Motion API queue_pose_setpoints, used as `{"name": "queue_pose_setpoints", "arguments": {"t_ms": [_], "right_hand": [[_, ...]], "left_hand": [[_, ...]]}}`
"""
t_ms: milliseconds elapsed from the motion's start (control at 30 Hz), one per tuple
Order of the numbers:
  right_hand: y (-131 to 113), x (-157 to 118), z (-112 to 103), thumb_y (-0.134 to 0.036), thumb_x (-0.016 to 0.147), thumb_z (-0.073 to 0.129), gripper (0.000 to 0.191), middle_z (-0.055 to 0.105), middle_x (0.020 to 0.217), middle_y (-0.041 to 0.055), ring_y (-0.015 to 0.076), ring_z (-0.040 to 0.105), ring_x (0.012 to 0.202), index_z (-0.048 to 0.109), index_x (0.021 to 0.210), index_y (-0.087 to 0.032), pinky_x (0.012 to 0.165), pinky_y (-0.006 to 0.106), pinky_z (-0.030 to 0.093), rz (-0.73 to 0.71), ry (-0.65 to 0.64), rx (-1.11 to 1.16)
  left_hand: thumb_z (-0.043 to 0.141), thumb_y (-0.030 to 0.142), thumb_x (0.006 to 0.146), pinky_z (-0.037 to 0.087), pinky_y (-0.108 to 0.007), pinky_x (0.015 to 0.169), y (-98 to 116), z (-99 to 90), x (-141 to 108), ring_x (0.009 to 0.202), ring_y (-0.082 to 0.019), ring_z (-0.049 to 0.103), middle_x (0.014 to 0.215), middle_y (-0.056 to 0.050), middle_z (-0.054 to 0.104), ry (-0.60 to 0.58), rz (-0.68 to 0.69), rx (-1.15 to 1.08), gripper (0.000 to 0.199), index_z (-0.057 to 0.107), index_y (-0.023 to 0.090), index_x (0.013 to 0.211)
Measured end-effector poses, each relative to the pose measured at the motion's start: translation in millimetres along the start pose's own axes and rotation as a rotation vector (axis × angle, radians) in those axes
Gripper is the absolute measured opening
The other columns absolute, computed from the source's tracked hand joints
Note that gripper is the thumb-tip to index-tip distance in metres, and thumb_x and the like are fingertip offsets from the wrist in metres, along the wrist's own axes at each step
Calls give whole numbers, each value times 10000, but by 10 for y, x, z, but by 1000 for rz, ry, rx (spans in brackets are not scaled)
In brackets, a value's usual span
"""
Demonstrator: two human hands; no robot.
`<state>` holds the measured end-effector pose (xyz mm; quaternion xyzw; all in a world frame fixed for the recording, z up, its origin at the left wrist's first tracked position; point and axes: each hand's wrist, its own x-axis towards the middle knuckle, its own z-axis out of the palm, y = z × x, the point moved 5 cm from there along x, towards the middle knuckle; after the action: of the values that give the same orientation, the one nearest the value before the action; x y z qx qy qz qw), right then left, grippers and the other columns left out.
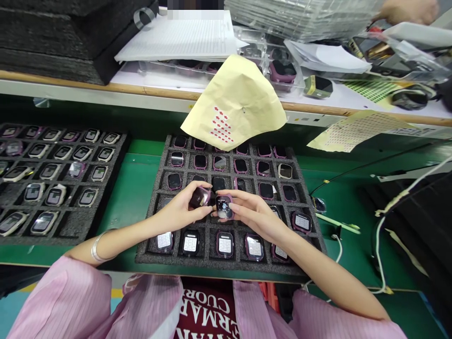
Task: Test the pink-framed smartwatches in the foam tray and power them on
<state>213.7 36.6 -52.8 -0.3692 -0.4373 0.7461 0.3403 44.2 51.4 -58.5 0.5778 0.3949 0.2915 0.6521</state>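
Left hand [185,207] has its fingers curled snug around a dark-screened watch [200,197], and just right of it the right hand [259,214]'s got a lit purple watch [224,207] pinched. Both are over the gray foam tray [226,267], with a second tray [72,227] off left.

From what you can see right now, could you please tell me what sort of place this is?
Probably an electronics assembly or testing bench: the left hand and right hand each hold a watch-like device, more sit in the foam tray below, and clear plastic trays are stacked on the shelf.
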Motion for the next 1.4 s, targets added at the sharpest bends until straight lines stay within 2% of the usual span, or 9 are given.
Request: {"name": "queue_pose_setpoints", "arguments": {"t_ms": [133,367,633,1067,1167,1300,1400], "right_hand": [[29,17,-16,-258,872,643,353,705,1066,84,215,674,1001,605,1217,-198,905,434,549,17,20,73],[45,23,-71,-191,813,685,475,695,1112,79,231,670,1021,551,1268,-213,922,480,549,-47,80,-5],[27,11,-84,-172,823,666,459,709,1086,58,206,685,977,554,1267,-214,879,427,587,-104,80,-69],[21,4,-56,-285,838,685,385,727,1014,58,217,719,883,584,1202,-212,796,392,620,-56,145,-110],[29,-4,-44,-267,833,689,429,723,995,59,206,721,857,551,1235,-209,820,400,609,-63,120,-166],[58,-15,1,-214,813,699,612,674,1127,74,212,685,999,416,1355,-242,932,417,545,-95,-1,-254],[75,6,-8,-240,833,674,533,643,1129,80,209,677,946,454,1318,-236,883,418,554,-173,-11,-533]], "left_hand": [[619,151,748,509,-261,620,20,12,13,660,-106,579,877,5,548,9,-50,-179,467,447,185,1181],[556,82,715,569,-331,748,51,37,15,821,-158,636,927,-26,623,36,-119,-339,457,499,176,1158],[547,90,731,583,-355,756,15,63,23,881,-193,668,1012,-64,669,8,-105,-355,410,515,166,1133],[543,75,735,581,-335,723,32,64,25,883,-191,667,994,-63,670,-1,-92,-325,413,510,166,1136],[542,74,732,578,-332,721,27,66,24,883,-190,663,968,-58,671,3,-91,-322,418,508,167,1139],[553,79,725,571,-324,715,56,17,23,876,-191,658,936,-44,657,60,-74,-312,424,510,166,1138],[554,79,728,562,-308,696,109,-42,16,867,-190,661,936,-47,663,105,-56,-314,431,500,157,1148]]}}
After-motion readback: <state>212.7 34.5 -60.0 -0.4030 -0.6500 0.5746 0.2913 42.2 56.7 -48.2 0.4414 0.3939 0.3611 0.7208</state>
